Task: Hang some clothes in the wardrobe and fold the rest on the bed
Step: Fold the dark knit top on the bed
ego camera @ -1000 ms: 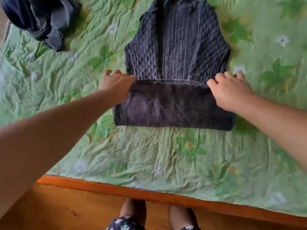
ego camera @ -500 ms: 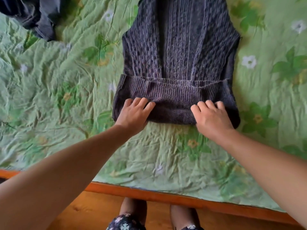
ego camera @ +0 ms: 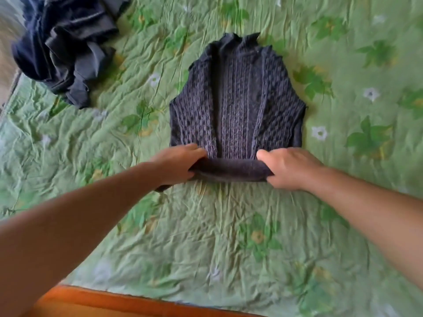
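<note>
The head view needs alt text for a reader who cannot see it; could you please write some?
A person's left hand and right hand grip the folded near end of a dark knitted sweater lying flat on a green floral bedspread. A heap of dark clothes lies at the far left, apart from it.

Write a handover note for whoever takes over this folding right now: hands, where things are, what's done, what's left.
Left hand grips the left end of the doubled bottom edge of the knit sweater; right hand grips the right end. It lies on the green bedspread, sides already folded inward. Remaining: fold it up toward the collar, then handle the dark clothes heap, unfolded at the bed's far left.
</note>
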Tool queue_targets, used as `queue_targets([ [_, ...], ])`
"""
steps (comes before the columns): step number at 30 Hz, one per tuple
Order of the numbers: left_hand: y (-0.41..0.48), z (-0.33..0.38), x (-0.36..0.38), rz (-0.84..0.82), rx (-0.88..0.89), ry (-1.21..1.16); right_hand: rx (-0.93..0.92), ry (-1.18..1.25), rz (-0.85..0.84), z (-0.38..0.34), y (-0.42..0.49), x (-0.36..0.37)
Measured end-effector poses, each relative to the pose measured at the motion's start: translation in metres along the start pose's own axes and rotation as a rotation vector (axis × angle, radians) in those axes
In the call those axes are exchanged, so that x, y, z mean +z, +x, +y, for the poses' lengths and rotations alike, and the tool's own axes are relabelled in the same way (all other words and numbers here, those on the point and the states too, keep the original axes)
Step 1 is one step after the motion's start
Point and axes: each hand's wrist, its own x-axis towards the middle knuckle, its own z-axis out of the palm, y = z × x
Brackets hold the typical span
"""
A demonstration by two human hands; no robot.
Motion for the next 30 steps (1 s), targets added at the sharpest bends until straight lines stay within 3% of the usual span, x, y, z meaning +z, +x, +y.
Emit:
queue_targets([
  [4,0.064,-0.030,-0.093,0.334,-0.184,0.281,0.195,-0.231,0.367,0.045,0.049,-0.082],
  [6,0.088,-0.032,-0.108,0.387,-0.294,0.310,0.315,-0.254,0.414,0.056,0.070,-0.095],
  [8,0.100,-0.024,-0.093,0.296,-0.278,0.270,0.278,-0.214,0.307,0.050,0.081,-0.082],
  [12,0.098,-0.021,-0.014,-0.050,-0.228,0.320,0.238,-0.207,0.047,0.034,0.079,-0.001],
  [14,0.102,-0.032,0.017,-0.019,-0.275,0.312,0.277,-0.202,0.078,0.039,0.084,0.028],
  [18,0.114,-0.039,0.044,0.218,-0.260,0.358,0.271,-0.283,0.265,0.046,0.108,0.045],
  [20,0.114,-0.037,0.047,0.263,-0.259,0.333,0.265,-0.237,0.244,0.044,0.112,0.043],
  [26,0.058,-0.011,0.047,0.102,-0.209,0.226,0.165,-0.081,0.080,0.013,0.057,0.042],
  [30,-0.025,0.026,0.084,-0.046,-0.133,0.200,0.097,-0.013,-0.066,-0.032,-0.021,0.083],
])
